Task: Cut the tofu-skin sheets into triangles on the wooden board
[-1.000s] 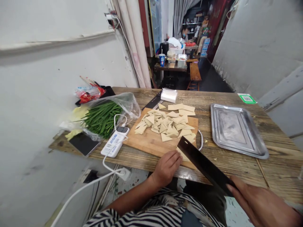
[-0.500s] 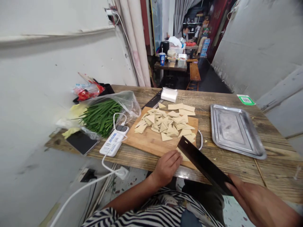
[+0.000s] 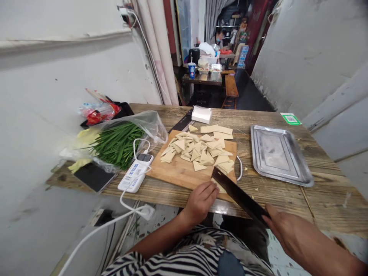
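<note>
We're in the prep corner of a small eatery: rough wooden table (image 3: 287,191) against bare plaster walls, with a cutting board (image 3: 184,172) of cut tofu pieces (image 3: 201,149), a bag of chives (image 3: 117,143) and a steel tray (image 3: 280,155). Through the doorway we see a dining table (image 3: 202,78) with a bench (image 3: 229,86), cups and food containers, and stocked shelves behind.

Steel tray (image 3: 280,155) (bare), bagged chives (image 3: 117,143), power strip (image 3: 132,177).

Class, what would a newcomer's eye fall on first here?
The dark cleaver in the right hand, angled over the wooden cutting board, beside the left hand. Behind lie pale triangular pieces; green chives sit bagged at left, a steel tray at right.
</note>
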`<state>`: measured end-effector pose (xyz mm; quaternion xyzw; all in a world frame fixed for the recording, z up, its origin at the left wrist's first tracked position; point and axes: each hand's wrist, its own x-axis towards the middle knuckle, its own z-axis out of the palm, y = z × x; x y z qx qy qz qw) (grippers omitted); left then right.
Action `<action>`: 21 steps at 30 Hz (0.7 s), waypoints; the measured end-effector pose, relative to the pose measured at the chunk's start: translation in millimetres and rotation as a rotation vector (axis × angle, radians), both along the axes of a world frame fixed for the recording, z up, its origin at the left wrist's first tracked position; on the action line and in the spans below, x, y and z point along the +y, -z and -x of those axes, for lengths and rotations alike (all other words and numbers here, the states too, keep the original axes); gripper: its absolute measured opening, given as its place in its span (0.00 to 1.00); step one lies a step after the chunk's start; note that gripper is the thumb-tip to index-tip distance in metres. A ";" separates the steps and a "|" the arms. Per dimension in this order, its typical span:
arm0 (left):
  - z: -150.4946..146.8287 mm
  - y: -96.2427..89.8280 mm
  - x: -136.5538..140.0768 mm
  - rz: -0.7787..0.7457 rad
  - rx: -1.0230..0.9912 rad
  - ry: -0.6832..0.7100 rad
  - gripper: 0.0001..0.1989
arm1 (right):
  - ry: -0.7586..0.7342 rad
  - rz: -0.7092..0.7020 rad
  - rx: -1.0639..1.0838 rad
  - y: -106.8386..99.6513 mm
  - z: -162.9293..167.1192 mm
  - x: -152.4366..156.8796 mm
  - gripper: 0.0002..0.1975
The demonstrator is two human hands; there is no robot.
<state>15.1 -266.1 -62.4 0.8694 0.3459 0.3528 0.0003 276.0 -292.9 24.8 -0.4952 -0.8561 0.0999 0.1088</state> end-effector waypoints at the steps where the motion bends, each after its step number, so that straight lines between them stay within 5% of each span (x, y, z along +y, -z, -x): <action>1: 0.2 2.8 -0.2 0.005 0.003 -0.010 0.16 | -0.011 0.014 0.007 -0.3 1.1 -2.3 0.15; 6: 1.8 8.9 -1.0 0.008 0.060 -0.035 0.16 | -0.036 0.044 0.053 -13.4 -3.3 -12.5 0.13; 11: -1.7 -5.6 -0.9 -0.002 0.138 -0.084 0.14 | 0.009 -0.066 0.110 -25.8 -23.6 -14.2 0.11; 21: -6.3 -45.9 28.3 0.064 0.474 0.032 0.19 | 0.062 -0.303 -0.127 -6.2 -23.2 10.6 0.14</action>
